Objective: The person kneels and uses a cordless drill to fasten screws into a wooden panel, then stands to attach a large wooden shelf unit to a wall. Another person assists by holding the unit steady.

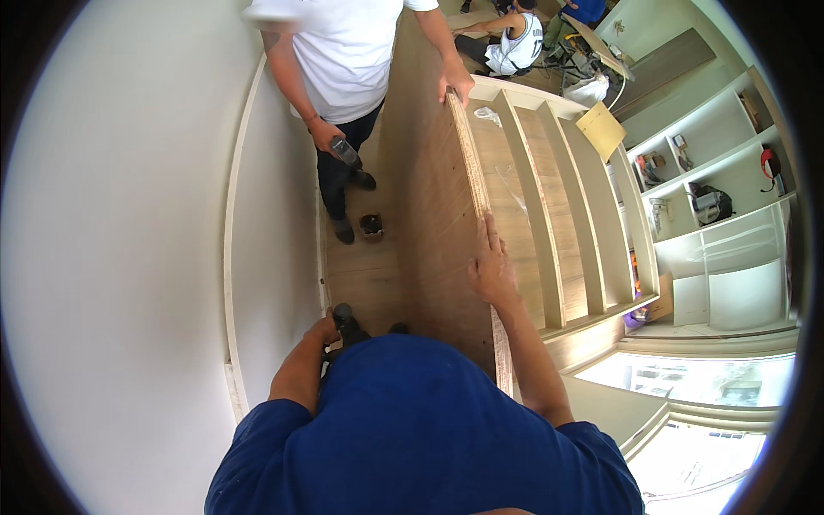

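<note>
My right hand (493,268) rests on the top edge of an upright wooden panel (439,189), fingers stretched along the edge and the thumb on its left side. Low at the left, close to the wall, my left hand (324,330) is curled beside a dark, tool-like thing (344,316). Its fingers are mostly hidden, and I cannot make out what they hold. Facing me, a person in a white shirt (348,56) has one hand (455,81) on the far end of the panel. That person's other hand holds a black and grey tool (345,153).
A white wall (154,223) runs along the left. A small box (371,227) sits on the narrow floor strip between wall and panel. Right of the panel stands a frame with several slats (534,184), a yellow sheet (601,130) on it. White shelves (712,129) and seated people (519,43) are beyond.
</note>
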Demonstrator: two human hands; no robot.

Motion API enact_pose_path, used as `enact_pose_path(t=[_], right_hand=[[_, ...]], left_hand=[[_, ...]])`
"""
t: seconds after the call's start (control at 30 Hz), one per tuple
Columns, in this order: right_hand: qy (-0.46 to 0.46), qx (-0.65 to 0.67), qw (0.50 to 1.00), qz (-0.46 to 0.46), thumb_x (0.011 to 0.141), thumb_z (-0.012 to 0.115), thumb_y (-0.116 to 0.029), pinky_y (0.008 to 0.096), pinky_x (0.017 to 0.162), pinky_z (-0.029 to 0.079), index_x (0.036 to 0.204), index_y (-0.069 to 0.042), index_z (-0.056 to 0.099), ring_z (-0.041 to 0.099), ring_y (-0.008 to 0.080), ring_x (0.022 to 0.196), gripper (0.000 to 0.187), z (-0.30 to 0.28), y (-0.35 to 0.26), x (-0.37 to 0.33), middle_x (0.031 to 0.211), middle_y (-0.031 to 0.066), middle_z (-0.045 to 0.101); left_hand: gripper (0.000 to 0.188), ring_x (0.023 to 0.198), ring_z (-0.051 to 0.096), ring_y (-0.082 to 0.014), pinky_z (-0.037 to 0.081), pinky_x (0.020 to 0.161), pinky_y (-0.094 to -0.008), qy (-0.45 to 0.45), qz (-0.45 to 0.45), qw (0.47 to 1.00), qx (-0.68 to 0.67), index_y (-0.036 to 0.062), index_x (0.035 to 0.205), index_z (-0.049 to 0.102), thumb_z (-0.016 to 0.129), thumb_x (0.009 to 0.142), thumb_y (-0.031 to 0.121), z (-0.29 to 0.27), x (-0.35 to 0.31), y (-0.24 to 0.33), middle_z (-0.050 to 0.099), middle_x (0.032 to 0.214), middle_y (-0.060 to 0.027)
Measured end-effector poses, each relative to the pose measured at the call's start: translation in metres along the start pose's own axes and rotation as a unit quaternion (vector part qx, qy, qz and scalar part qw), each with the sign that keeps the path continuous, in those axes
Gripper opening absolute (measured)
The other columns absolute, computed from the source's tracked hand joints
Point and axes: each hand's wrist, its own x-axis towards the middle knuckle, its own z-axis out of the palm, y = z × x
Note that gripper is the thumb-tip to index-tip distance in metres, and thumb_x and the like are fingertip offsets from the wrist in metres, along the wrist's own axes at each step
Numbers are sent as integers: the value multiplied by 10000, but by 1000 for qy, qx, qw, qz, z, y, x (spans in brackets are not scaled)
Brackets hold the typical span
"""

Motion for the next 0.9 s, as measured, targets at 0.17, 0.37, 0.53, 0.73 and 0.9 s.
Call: enact_pose_path(t=[0.17,0.37,0.53,0.73,0.9], right_hand=[[12,41,999,10,891,607,-73,532,1091,517,1654,32,232,513,510,1391,857,-8,-6,0,1748,219,204],[50,51,997,28,929,587,-87,542,1040,545,1637,32,287,519,500,1389,778,6,2,-10,1729,237,254],[19,46,997,52,937,589,-106,543,1027,554,1639,1,303,537,491,1376,765,4,-1,-7,1723,248,260],[59,-70,996,-1,976,672,-257,536,1033,532,1665,-41,282,560,438,1380,821,10,22,3,1719,205,314],[175,75,982,7,968,729,-379,509,1004,531,1645,31,265,694,435,1124,918,-125,26,134,1243,248,727]], left_hand=[[1181,1204,685,-438,558,1023,-444,5,28,999,31,-60,1668,16,774,786,143,4,10,-8,662,1309,-357],[1177,1199,689,-437,560,1014,-446,-43,7,999,-13,-62,1666,-16,765,807,134,-5,-4,11,698,1257,-335],[890,1302,630,-453,558,1042,-511,-23,-6,999,-45,38,1594,276,783,864,81,11,1,7,605,1407,-345],[1076,1323,622,-409,514,1105,-463,18,64,997,-38,-57,1575,266,901,780,293,40,47,-12,602,1418,-346],[1051,1220,685,-435,570,1013,-472,-41,59,995,72,-106,1567,194,854,837,264,2,26,0,659,1314,-353]])
